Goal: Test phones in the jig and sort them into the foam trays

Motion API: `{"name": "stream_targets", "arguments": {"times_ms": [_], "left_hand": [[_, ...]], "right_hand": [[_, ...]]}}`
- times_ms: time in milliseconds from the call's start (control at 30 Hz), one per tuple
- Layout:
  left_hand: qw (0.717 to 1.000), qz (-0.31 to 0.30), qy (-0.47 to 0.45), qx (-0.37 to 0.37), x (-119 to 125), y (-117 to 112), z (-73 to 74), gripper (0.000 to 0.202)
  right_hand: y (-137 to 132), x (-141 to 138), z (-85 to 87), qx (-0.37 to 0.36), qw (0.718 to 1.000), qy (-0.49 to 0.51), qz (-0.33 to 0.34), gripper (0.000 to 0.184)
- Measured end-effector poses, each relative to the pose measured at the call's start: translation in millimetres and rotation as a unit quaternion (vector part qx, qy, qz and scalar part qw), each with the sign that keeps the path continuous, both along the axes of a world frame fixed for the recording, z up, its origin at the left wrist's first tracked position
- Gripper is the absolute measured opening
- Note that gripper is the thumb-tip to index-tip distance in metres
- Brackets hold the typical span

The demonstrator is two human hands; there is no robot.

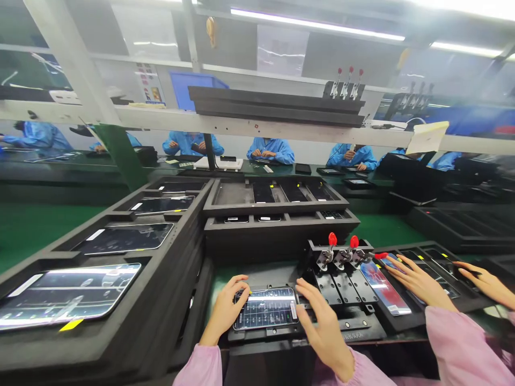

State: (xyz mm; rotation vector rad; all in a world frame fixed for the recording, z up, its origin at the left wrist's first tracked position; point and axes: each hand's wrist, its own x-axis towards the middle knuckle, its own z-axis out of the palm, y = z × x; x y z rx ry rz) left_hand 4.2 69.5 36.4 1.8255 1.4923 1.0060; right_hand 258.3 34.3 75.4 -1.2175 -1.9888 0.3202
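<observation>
A phone screen point(265, 308) with a grid pattern and a white label lies flat in a black fixture point(274, 332) in front of me. My left hand point(228, 306) is at its left end, thumb and fingers closed about the upper left corner beside a small yellow tab. At the right end, my right hand point(319, 321) has its fingers stretched out and apart, close to the screen's edge. The undersides of both hands are hidden. Just beyond my right hand stands a clamp jig point(341, 287) with red-tipped levers point(332, 239).
On the left, stacked black foam trays point(161, 268) hold phone screens point(129, 238). More trays point(277, 208) stand ahead. A co-worker's hands point(422, 284) reach over a tray on the right, near a red-blue screen point(386, 289). People in blue point(270, 150) sit beyond the shelf point(257, 127).
</observation>
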Motion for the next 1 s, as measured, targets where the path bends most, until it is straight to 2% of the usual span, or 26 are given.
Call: {"name": "stream_targets", "arguments": {"times_ms": [133, 233, 333, 433, 533, 667, 833, 1000], "left_hand": [[0.998, -0.063, -0.010, 0.007, 24.7, 1.6, 2.5, 0.022], [0.991, -0.133, -0.022, 0.011, 42.4, 2.4, 5.4, 0.021], [0.984, -0.172, -0.035, 0.012, 47.3, 3.7, 5.2, 0.019], [0.983, -0.178, -0.048, 0.013, 42.6, 6.0, 1.3, 0.017], [0.984, -0.168, -0.059, 0.014, 40.0, 8.8, -2.4, 0.017], [0.984, -0.163, -0.068, 0.012, 51.8, 12.6, -2.5, 0.018], [0.981, -0.179, -0.078, 0.013, 71.7, 17.6, -2.4, 0.018], [0.980, -0.173, -0.097, 0.005, 68.2, 21.4, -4.6, 0.021]], "right_hand": [[15.7, 23.6, 33.9, 0.166, 0.978, 0.095, -0.086, 0.024], [41.0, 38.4, 61.3, 0.220, 0.957, 0.131, -0.137, 0.020], [65.8, 46.8, 81.3, 0.195, 0.960, 0.136, -0.148, 0.024], [83.6, 49.5, 90.5, 0.130, 0.976, 0.120, -0.130, 0.036], [93.5, 49.7, 92.2, 0.058, 0.988, 0.102, -0.102, 0.046], [94.4, 50.9, 91.5, -0.013, 0.990, 0.110, -0.088, 0.047], [89.0, 56.9, 86.4, -0.022, 0.989, 0.126, -0.072, 0.044], [88.0, 60.7, 88.9, -0.033, 0.990, 0.127, -0.043, 0.045]]}}
